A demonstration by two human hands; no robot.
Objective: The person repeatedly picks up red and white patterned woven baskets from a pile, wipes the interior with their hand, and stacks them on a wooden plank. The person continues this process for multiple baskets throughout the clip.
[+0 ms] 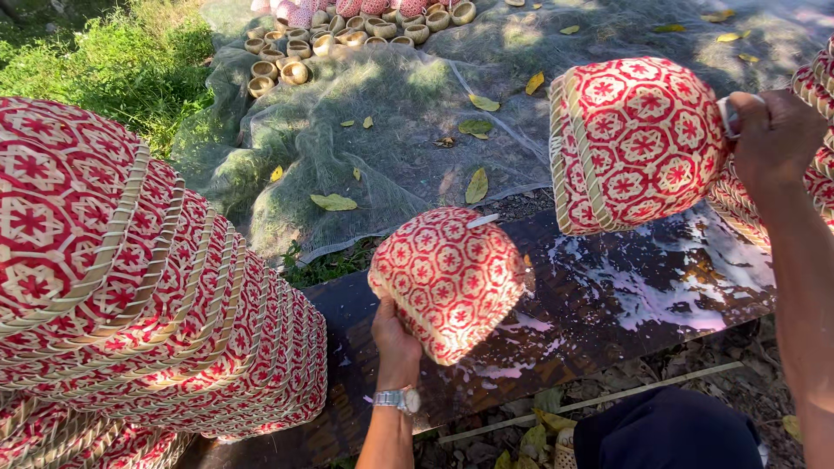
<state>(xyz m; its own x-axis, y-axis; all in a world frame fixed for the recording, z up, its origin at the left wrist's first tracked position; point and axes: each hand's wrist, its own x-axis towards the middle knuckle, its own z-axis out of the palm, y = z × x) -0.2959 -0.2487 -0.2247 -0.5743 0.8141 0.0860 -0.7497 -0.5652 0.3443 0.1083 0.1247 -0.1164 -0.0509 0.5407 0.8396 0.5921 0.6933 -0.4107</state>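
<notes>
The left hand (395, 337) grips the small red woven basket (447, 280) by its rim over the paint-splashed tabletop (608, 304), best kept level, while the right hand (773, 139) clasps a larger basket (638, 143)

The two baskets (447, 280) (638, 143) and the nested stack (130, 304) are matt woven cane, red-patterned with pale strip rims, over a dark glossy board (608, 295) streaked with white paint, beside fine grey mesh netting (382, 130).
</notes>
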